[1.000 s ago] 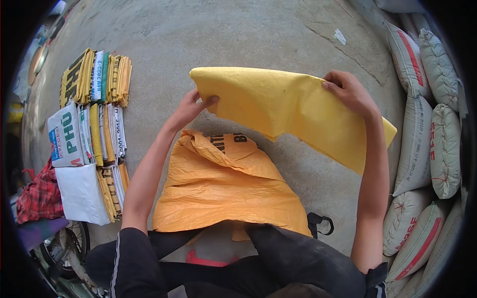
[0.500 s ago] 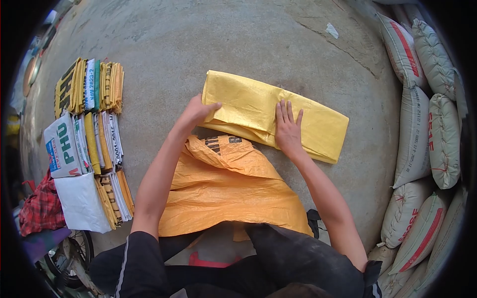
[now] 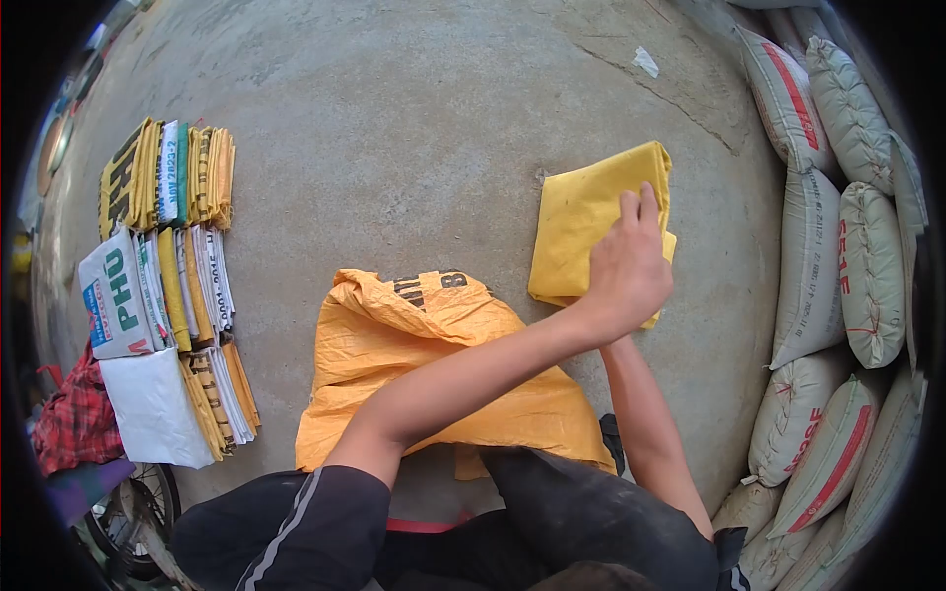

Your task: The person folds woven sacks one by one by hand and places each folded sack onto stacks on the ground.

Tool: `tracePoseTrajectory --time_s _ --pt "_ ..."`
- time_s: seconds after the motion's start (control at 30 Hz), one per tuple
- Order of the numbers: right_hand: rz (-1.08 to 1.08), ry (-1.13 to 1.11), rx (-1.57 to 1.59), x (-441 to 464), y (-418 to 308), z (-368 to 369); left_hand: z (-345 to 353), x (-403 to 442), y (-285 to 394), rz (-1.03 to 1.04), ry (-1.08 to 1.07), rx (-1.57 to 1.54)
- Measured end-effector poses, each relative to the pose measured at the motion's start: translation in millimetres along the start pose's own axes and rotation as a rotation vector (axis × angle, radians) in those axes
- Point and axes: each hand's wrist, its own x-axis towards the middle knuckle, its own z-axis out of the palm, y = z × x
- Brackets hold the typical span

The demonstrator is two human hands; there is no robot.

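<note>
A plain yellow woven sack (image 3: 589,202) lies on the floor at front right, folded over into a compact, roughly square bundle. On top of its right part is my left hand (image 3: 631,264), with two fingers stretched out toward the far edge and the others hidden from view. My left forearm crosses over my right wrist. Beneath it my right hand is covered, so its fingers do not show; its wrist (image 3: 621,347) reaches to the near right side of the bundle. An orange printed sack (image 3: 424,364) lies crumpled just in front of my legs.
Folded sacks (image 3: 163,295) stand in several rows at the left. Filled white sacks (image 3: 813,256) are piled along the right. A red checked cloth (image 3: 79,419) and a wheel (image 3: 148,512) are at lower left. A white scrap (image 3: 645,62) lies on the concrete floor (image 3: 394,128).
The yellow sack's left half has been folded over onto its right half. My left hand has swung right with it and now covers my right hand.
</note>
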Motion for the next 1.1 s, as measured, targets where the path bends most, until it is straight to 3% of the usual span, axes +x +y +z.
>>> tracePoseTrajectory --time_s 0.1,0.23,0.33,0.37,0.4,0.63,0.7,0.73,0.8,0.83,0.9,0.93,1.0,1.1 --pt "0.083 -0.067 -0.043 -38.7 3.2 -17.6 77.1 -4.0 0.0 0.091 -0.053 0.049" --pt "0.202 -0.170 -0.103 -65.7 -6.1 -25.4 160.1 -16.6 -22.5 0.102 -0.109 0.364" --pt "0.277 -0.231 -0.136 -101.0 2.4 -24.6 185.1 -39.5 -43.5 0.127 -0.182 0.479" --pt "0.314 -0.138 -0.121 -131.8 23.6 -13.5 187.6 -49.4 -51.9 0.144 -0.233 0.503" --pt "0.350 -0.042 -0.103 -156.6 37.3 -8.6 191.6 -59.2 -61.9 0.146 -0.246 0.495" --pt "0.710 -0.005 0.131 -201.6 68.7 -40.9 211.7 -75.9 -89.8 0.269 -0.202 0.138" --pt "0.916 0.371 0.614 -188.6 69.4 -41.6 210.5 -71.6 -94.0 0.270 -0.168 0.057" --pt "0.913 0.370 0.619 -180.7 68.6 -44.5 209.3 -68.8 -97.1 0.224 -0.207 -0.013" --pt "1.019 0.720 0.971 -162.4 67.9 -56.4 204.6 -64.5 -102.6 0.180 -0.243 -0.078" --pt "1.015 0.719 0.977 -150.5 65.1 -66.7 199.8 -62.9 -106.6 0.132 -0.361 -0.101" --pt "1.264 0.586 0.904 -131.3 62.1 -83.2 188.9 -64.1 -111.1 0.078 -0.476 -0.117" --pt "1.260 0.580 0.912 -126.4 67.9 -83.2 182.9 -65.9 -111.5 0.074 -0.523 -0.149" --pt "1.282 0.297 0.860 -123.5 81.5 -82.0 174.9 -68.0 -115.7 0.062 -0.566 -0.172" --pt "1.255 0.102 0.883 -125.4 110.4 -69.9 154.6 -62.4 -122.8 0.209 -0.613 -0.225"
